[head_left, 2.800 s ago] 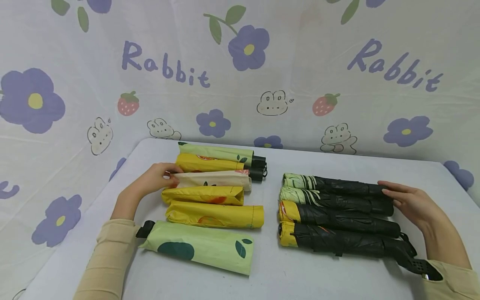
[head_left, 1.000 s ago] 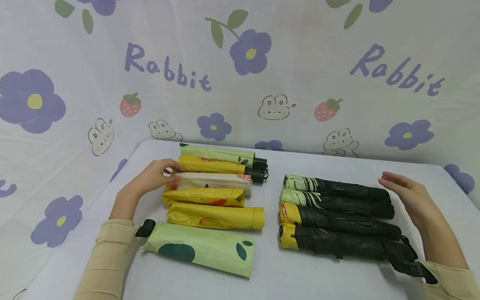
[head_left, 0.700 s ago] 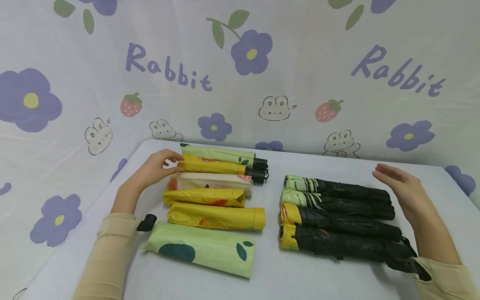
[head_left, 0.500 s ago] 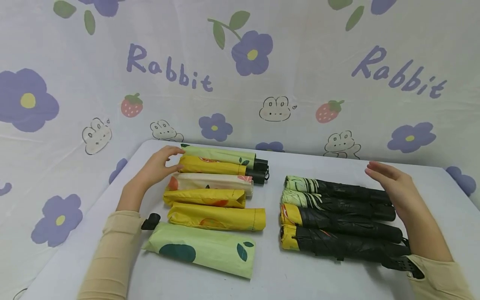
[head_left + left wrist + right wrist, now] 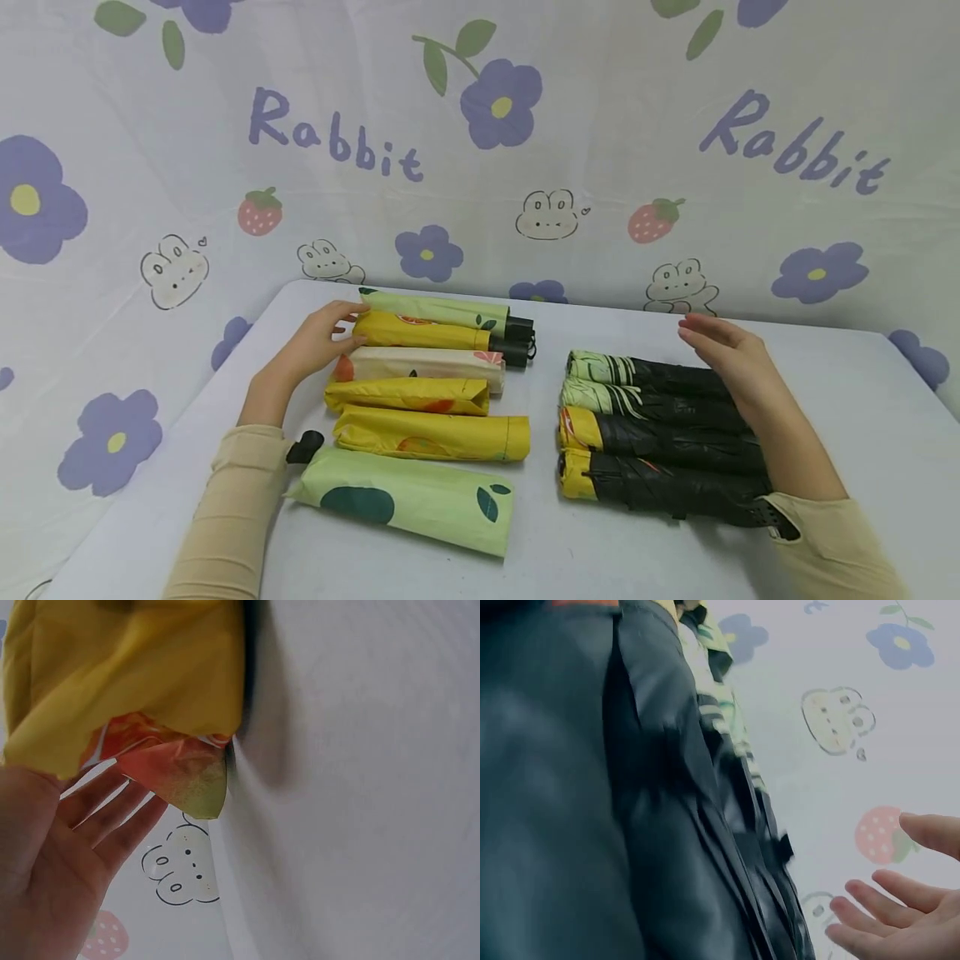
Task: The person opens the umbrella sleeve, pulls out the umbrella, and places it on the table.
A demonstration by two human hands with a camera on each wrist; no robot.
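My left hand [image 5: 315, 343] is at the left end of a yellow sleeve [image 5: 420, 330] with an orange-slice print; a black handle sticks out of its right end. In the left wrist view, straight fingers [image 5: 112, 817] reach beside the yellow cloth; whether they touch it I cannot tell. Behind it lies a light green sleeve [image 5: 438, 307], also with a black handle. In front are a cream sleeve [image 5: 423, 365] and two more yellow ones. Above several folded black umbrellas [image 5: 660, 435] hovers my right hand [image 5: 742, 371], fingers spread and holding nothing.
A light green sleeve [image 5: 405, 504] with dark leaves lies nearest the front. Two umbrellas show green striped ends, two show yellow ends. Everything rests on a white table [image 5: 585, 550], with a printed cloth [image 5: 480, 183] rising behind it.
My left hand has moved back from the cream sleeve to the yellow one behind it. The right hand has left the umbrellas' right ends and moved left over them.
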